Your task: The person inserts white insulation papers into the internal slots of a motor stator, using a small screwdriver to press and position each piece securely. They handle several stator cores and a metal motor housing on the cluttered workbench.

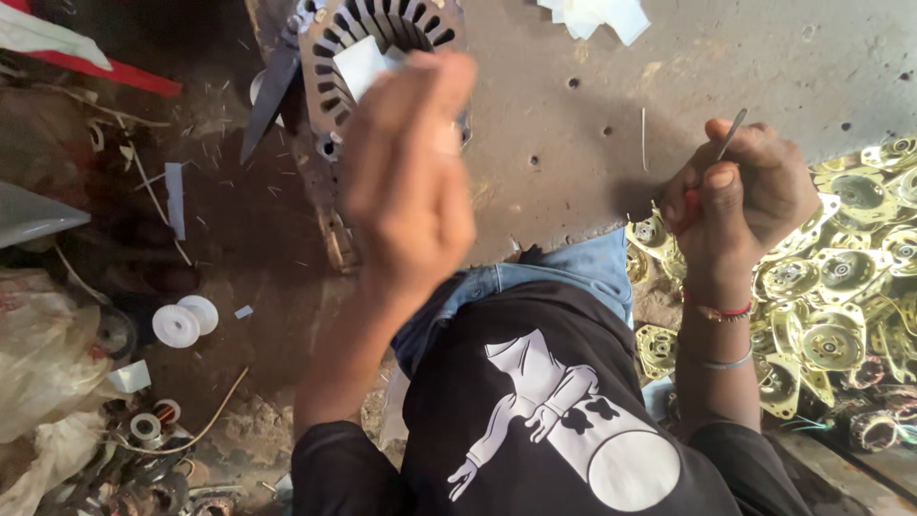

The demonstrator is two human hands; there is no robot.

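My left hand (pixel 406 177) is raised and blurred, pinching a small white paper strip (pixel 361 65) at the slotted metal stator ring (pixel 382 29) that stands on the grey workbench (pixel 573 124). My right hand (pixel 740 196) rests at the bench's near edge, closed around a thin metal tool with a red handle (pixel 726 139), its tip pointing up. I wear a black printed shirt and blue jeans.
Scissors (pixel 272 91) lie left of the stator. White paper pieces (pixel 597 17) sit at the bench's far edge. Several shiny gold metal end covers (pixel 841 277) are heaped at the right. White spools (pixel 184 320), wire scraps and plastic bags (pixel 43 354) litter the floor at the left.
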